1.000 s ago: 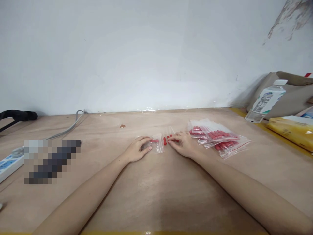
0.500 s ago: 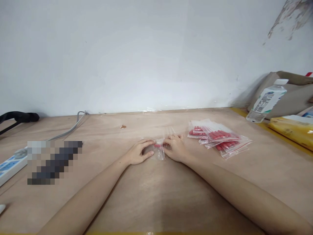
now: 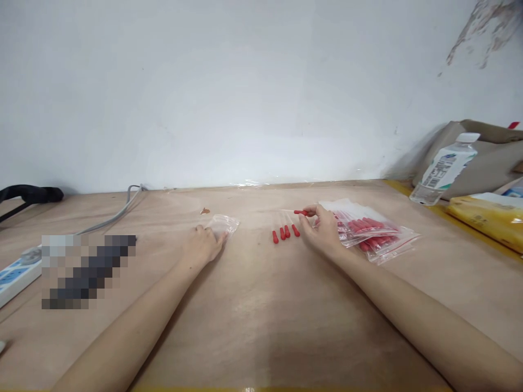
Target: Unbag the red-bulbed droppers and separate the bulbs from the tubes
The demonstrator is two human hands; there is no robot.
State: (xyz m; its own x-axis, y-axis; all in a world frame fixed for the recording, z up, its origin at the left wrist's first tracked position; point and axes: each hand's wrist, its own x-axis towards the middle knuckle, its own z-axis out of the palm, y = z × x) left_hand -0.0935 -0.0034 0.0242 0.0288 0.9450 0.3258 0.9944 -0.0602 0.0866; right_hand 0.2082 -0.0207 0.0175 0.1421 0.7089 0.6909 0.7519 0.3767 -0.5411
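A plain, pale grey-white wall (image 3: 245, 92) rises behind a broad, light-brown, wood-grained worktop (image 3: 253, 337). High up to the right from here, a rough, brownish patch (image 3: 490, 24) mars it. A flat yellow strip (image 3: 398, 189) borders the worktop's right side; soft light leaves a faint sheen.

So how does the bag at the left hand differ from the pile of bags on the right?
The bag is a single one at the left hand; the pile is several, overlapping. Red pieces show through the pile; none shows in the bag's visible part. Both look like clear plastic.
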